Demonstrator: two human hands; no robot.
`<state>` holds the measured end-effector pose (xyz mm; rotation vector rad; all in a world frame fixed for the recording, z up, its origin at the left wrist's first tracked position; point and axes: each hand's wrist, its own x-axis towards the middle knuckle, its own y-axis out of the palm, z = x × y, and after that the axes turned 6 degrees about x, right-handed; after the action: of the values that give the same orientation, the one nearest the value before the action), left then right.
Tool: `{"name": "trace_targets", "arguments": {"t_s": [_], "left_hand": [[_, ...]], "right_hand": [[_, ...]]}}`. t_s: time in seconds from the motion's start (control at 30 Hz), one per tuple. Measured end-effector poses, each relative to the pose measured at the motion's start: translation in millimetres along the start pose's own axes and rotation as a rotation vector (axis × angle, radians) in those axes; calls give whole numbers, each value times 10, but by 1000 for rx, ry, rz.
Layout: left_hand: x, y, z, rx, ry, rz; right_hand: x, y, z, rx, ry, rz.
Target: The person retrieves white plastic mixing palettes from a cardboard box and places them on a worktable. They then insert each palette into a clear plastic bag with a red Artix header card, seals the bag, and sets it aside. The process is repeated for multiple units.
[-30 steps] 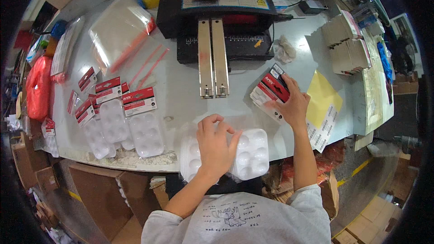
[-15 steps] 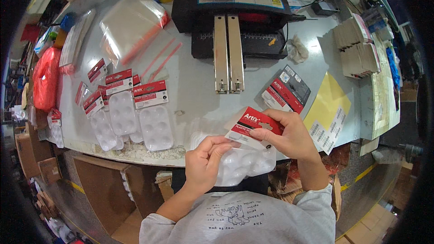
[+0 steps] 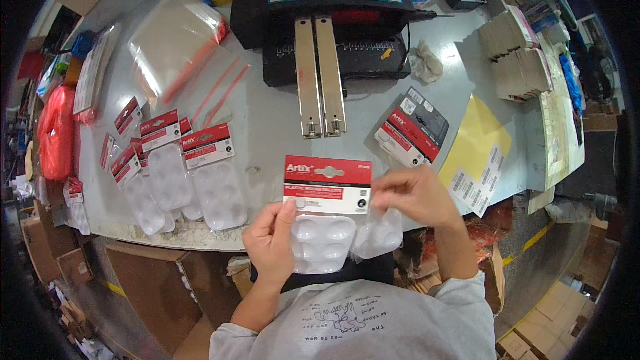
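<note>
Squared up from tilted to level since half a second ago: red-and-white cardboard header (image 3: 327,188), now above white plastic palette with round wells (image 3: 323,247), at the near edge of the pale-grey surface (image 3: 267,127). Pinched at its lower-left corner by bare left hand (image 3: 272,237); beside its right edge, blurred bare right hand (image 3: 415,197), whether gripping impossible to tell. Likely light, header bendable, palette stiff but slick; best gripped by header's side edges. Toward the surface's near-left corner, bagged white palettes with red-and-white headers (image 3: 220,197)
</note>
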<state>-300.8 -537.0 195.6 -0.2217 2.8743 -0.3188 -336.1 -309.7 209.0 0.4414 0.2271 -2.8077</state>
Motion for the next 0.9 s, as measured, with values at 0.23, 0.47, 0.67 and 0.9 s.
{"name": "trace_targets", "arguments": {"t_s": [0.23, 0.47, 0.67, 0.9], "left_hand": [[-3, -4, 95, 20, -11, -28], [316, 122, 121, 346, 70, 36], [812, 306, 258, 340, 101, -3], [833, 315, 525, 331, 11, 30]], "right_hand": [[-185, 170, -161, 357, 252, 25], [160, 305, -247, 604, 259, -105], [621, 253, -409, 669, 152, -260], [628, 233, -394, 390, 78, -243]]}}
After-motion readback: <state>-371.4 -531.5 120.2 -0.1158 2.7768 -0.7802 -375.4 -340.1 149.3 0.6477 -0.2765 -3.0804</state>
